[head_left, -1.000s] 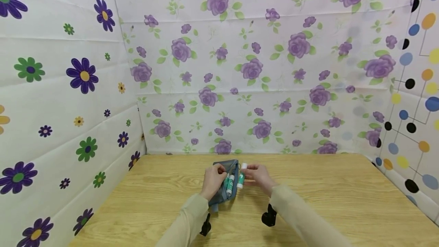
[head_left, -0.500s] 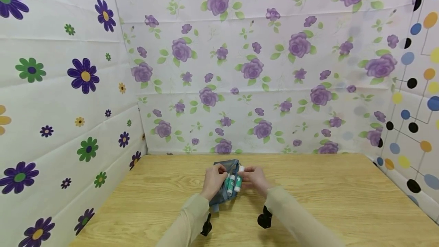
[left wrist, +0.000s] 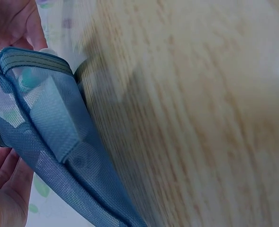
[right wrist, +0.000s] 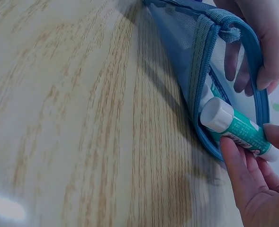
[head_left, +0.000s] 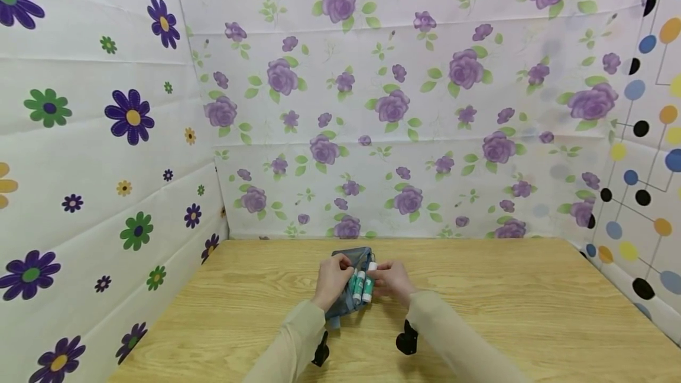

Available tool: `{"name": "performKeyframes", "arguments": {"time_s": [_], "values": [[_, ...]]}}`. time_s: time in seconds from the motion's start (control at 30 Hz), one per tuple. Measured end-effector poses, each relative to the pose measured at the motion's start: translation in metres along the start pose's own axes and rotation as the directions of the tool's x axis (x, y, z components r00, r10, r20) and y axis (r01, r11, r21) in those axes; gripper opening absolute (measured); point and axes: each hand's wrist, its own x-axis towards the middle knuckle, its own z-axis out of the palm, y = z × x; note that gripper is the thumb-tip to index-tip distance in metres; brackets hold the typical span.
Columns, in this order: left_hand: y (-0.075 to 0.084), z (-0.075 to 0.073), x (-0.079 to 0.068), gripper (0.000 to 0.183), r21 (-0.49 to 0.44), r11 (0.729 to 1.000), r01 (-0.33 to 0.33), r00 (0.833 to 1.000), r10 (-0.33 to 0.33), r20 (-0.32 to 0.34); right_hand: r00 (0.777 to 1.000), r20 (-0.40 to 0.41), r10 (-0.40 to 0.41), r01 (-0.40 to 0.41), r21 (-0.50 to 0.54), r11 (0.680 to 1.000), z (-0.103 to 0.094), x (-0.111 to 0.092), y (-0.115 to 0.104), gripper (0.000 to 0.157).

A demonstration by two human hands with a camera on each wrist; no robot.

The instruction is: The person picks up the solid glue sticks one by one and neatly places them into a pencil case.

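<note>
A blue mesh zip pouch lies on the table with its mouth spread. My left hand pinches the pouch's rim between thumb and fingers; in the right wrist view the fingers of that left hand show through the mesh. Between the thumb and fingers of my right hand is a green and white glue stick, its white end right at the zipped opening. Further glue sticks lie inside the pouch, partly hidden by mesh. A fabric tab hangs from the pouch's closed side.
The wooden table spreads around the pouch. A flower-patterned sheet hangs behind the table's far edge, with more sheets at both sides. Black wrist-worn devices hang below the sleeves.
My right hand has moved left with the glue stick, from just beside the pouch to its opening. My left hand stays on the rim.
</note>
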Motion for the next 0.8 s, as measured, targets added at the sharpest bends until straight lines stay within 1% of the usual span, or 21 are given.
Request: {"name": "performKeyframes", "arguments": {"time_s": [0.27,0.47,0.67,0.8], "values": [[0.0004,-0.0001,0.0003,0.005,0.007,1.000,-0.004,1.000,0.004,-0.005,1.000,-0.012,0.028,-0.029,-0.027,0.999,0.0004,0.0032,0.0025,0.031],[0.0008,-0.0002,-0.0008,0.005,0.006,1.000,-0.013,1.000,0.013,-0.002,0.999,-0.014,0.038,-0.038,-0.056,0.998,0.0016,0.0042,0.0044,0.024],[0.0001,0.0011,-0.0006,0.005,0.017,0.999,-0.036,0.999,0.036,-0.009,0.999,-0.005,0.038,-0.038,-0.062,0.997,0.0010,0.0067,0.0062,0.030],[-0.0003,0.0013,0.0000,0.004,0.018,0.999,-0.032,0.999,0.032,-0.012,1.000,-0.003,0.030,-0.030,-0.095,0.995,0.0013,0.0066,0.0063,0.028]]}}
